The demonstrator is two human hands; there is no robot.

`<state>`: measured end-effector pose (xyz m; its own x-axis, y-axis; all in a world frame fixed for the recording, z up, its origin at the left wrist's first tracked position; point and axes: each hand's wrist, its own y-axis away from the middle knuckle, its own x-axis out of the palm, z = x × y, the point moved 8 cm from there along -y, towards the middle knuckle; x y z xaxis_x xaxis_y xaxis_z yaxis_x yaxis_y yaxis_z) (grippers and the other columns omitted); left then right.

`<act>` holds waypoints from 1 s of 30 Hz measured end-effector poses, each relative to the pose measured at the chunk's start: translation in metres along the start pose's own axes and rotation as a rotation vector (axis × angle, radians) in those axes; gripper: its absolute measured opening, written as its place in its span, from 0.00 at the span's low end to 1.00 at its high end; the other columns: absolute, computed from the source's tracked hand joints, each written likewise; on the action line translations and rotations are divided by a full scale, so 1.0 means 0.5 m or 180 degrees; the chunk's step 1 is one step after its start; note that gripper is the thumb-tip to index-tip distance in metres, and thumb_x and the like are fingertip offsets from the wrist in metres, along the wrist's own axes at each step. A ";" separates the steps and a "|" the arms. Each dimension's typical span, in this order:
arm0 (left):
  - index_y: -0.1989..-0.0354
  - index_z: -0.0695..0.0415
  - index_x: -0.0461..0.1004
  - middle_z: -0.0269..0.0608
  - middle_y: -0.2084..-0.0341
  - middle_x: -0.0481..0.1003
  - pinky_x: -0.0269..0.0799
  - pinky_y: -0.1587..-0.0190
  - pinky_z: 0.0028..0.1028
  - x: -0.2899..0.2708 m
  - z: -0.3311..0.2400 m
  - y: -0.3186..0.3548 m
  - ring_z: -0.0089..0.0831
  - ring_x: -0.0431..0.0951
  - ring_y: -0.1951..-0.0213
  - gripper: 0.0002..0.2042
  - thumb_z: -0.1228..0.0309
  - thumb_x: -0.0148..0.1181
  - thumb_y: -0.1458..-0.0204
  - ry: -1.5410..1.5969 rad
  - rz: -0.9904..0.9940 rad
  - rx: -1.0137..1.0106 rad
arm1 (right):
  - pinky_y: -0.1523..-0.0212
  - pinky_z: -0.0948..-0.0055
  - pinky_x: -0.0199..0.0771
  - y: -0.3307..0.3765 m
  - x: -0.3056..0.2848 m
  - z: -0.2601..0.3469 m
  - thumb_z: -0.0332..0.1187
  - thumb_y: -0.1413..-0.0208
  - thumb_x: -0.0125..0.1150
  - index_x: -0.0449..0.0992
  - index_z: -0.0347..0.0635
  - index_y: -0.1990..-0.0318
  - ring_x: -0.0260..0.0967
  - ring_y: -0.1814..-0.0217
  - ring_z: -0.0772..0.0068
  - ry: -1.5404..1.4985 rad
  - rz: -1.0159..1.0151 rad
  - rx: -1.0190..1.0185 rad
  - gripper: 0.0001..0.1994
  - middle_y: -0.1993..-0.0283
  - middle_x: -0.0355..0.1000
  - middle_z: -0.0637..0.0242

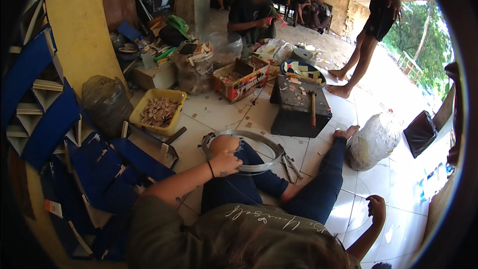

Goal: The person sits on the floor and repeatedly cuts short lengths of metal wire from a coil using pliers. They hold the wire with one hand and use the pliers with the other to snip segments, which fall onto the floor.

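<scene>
1. Locate the coil (261,166) of wire at the centre of the frame. The bent knee (224,144) shows inside its ring; we judge this a useful support and advise holding the leg steady.

2. Check the left hand (225,163). It lies over the near-left rim, fingers closed narrow on the coil. We recommend a firm grip there, since loose turns could spring apart or cross.

3. Check the right hand (377,208), at the lower right of the frame, well apart from the coil. Its fingers are bent in a narrow curl; we cannot tell whether they hold wire.

4. Guide any loose length in wide, even curves. In our judgement, sharp bends would kink it, and a free end could whip.

5. Mind the metal tool (288,168) lying on the tiles (311,158), just right of the coil. A strand could snag on it.

6. Allow clearance at the right of the frame, where the bare foot (347,132) rests near the white sack (374,142); wire could catch on either.
</scene>
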<state>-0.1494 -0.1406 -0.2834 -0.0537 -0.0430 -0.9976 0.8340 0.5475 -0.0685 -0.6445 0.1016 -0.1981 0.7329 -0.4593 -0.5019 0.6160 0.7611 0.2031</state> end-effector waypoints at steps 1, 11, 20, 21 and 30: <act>0.69 0.51 0.71 0.34 0.77 0.72 0.61 0.60 0.35 0.005 0.028 0.026 0.33 0.71 0.65 0.12 0.59 0.56 0.61 0.0129 0.0229 -0.0120 | 0.97 0.81 0.47 -0.018 -0.017 -0.030 0.28 0.52 0.45 0.69 0.33 0.73 0.47 0.95 0.84 0.0177 -0.0155 0.0175 0.08 0.90 0.56 0.72; 0.54 0.62 0.63 0.47 0.57 0.62 0.56 0.50 0.35 -0.094 -0.012 0.133 0.40 0.60 0.51 0.23 0.57 0.52 0.54 0.0909 -0.0187 -0.0404 | 0.86 0.90 0.50 0.020 -0.086 -0.010 0.30 0.47 0.45 0.63 0.40 0.58 0.49 0.83 0.89 -0.2944 -0.0487 -0.0591 0.10 0.81 0.56 0.77; 0.64 0.58 0.68 0.46 0.70 0.70 0.67 0.66 0.31 -0.112 -0.291 0.055 0.39 0.72 0.69 0.14 0.60 0.45 0.48 0.2638 0.0318 0.0694 | 0.82 0.87 0.51 0.062 -0.013 0.255 0.28 0.45 0.40 0.58 0.37 0.53 0.48 0.82 0.86 -0.3228 0.0203 -0.1573 0.12 0.78 0.54 0.74; 0.65 0.57 0.69 0.45 0.73 0.70 0.67 0.68 0.32 -0.104 -0.286 0.069 0.39 0.72 0.71 0.13 0.60 0.45 0.49 0.2540 0.0572 0.0485 | 0.82 0.87 0.51 0.052 -0.013 0.275 0.28 0.45 0.40 0.58 0.37 0.53 0.48 0.82 0.86 -0.3282 0.0258 -0.1619 0.12 0.78 0.54 0.74; 0.85 0.59 0.61 0.44 0.88 0.63 0.60 0.80 0.31 -0.303 -0.154 0.254 0.40 0.67 0.82 0.19 0.57 0.48 0.50 0.1934 -0.0905 -0.0051 | 0.77 0.85 0.59 -0.051 -0.060 0.443 0.27 0.45 0.40 0.59 0.35 0.54 0.56 0.77 0.81 -0.3882 0.1551 -0.2012 0.12 0.73 0.59 0.70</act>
<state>-0.0777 -0.0001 -0.1415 -0.5735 0.2881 -0.7669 0.7338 0.5969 -0.3246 -0.6184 -0.0055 -0.0017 0.8109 0.0475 0.5832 0.2485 0.8744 -0.4168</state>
